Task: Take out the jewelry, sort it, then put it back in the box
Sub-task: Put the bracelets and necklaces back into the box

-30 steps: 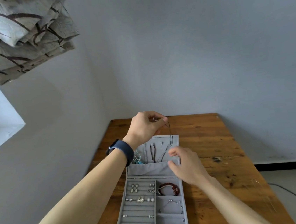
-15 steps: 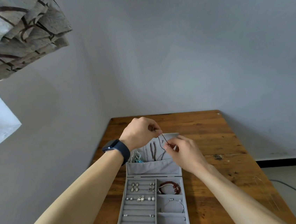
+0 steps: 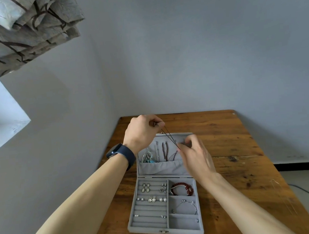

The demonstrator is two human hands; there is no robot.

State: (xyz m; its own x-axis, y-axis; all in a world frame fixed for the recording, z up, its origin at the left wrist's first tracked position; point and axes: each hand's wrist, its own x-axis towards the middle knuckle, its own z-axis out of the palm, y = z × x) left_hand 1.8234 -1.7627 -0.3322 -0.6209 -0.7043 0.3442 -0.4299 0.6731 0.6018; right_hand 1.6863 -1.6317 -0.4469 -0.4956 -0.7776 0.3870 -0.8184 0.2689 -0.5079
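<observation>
Matt grey velvety box (image 3: 134, 224); worn, stained wood table (image 3: 240, 161); glossy red bracelet (image 3: 182, 188)

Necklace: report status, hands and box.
Left hand pinches dark necklace up top, right hand lower down. Necklace taut over open jewelry box lid. Nothing blocking.

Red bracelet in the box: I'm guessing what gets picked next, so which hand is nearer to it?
Right. The right hand hovers over the lid just beyond the red bracelet; the left hand is farther off, raised at the lid's far left edge.
</observation>
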